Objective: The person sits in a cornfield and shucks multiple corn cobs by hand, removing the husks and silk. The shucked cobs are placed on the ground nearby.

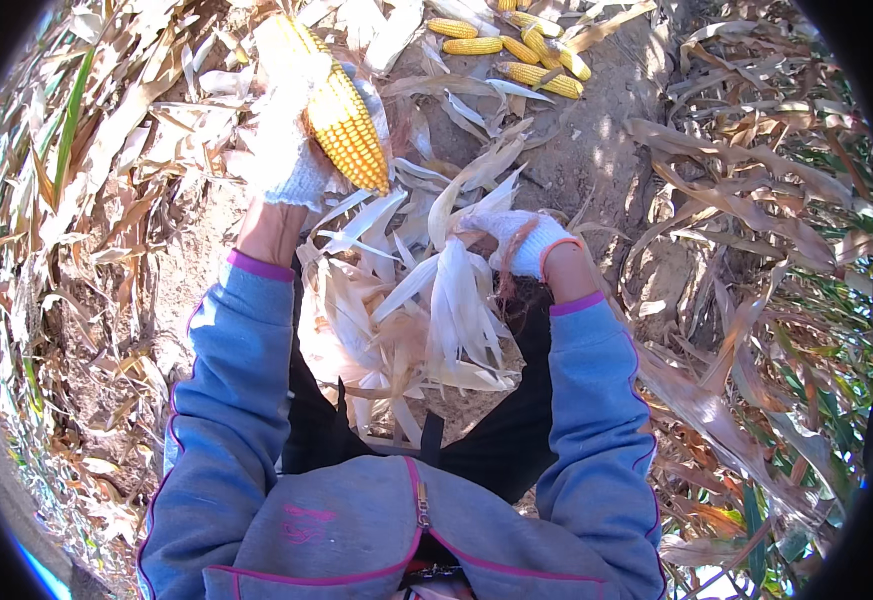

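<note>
A husked ear of yellow corn [348, 124] lies slanted in my left hand [290, 127], which wears a white knit glove and is partly washed out by glare. Lower and to the right, my right hand [511, 236], gloved the same way with an orange cuff edge, is closed on a bunch of pale corn husks [462, 300]. The husks hang down from it, and reddish-brown corn silk [507, 277] trails over the glove. Beneath and between my hands, a heap of stripped husks [354, 300] lies on the ground between my legs.
Several husked corn ears [541, 79] lie on bare soil at the top. Dry corn leaves and stalks [751, 217] cover the ground on the right, some green among them. More dry leaves [121, 150] lie on the left, with a green blade [74, 120] standing among them.
</note>
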The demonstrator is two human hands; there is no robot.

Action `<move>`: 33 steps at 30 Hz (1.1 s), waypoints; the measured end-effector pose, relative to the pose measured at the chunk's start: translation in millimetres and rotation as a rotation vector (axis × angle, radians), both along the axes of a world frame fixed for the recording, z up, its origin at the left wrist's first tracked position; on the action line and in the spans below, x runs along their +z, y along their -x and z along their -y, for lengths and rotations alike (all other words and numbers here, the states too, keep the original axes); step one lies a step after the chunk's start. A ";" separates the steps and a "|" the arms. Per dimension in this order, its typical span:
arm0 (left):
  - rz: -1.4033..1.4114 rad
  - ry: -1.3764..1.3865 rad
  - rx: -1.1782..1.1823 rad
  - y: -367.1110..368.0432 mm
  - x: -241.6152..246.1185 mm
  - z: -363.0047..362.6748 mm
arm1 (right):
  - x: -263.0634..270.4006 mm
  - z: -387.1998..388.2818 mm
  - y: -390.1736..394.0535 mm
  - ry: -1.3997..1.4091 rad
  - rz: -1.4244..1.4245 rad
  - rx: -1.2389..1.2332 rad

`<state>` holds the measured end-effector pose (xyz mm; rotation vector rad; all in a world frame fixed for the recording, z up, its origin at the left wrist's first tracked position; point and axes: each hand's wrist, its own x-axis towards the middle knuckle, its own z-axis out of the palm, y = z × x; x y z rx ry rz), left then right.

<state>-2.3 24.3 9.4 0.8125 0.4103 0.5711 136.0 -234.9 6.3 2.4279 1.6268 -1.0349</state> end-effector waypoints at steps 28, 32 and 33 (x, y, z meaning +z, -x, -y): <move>-0.294 0.075 0.222 -11.1 -45.7 -15.7 | 53.8 -50.9 13.2 -0.891 -1.037 -1.255; -0.401 0.104 0.338 -10.3 -93.1 -28.9 | 59.0 -53.4 23.5 -0.903 -0.905 -1.173; -0.468 0.088 0.339 -11.5 -109.5 -27.6 | 58.3 -52.3 25.0 -0.884 -0.901 -1.144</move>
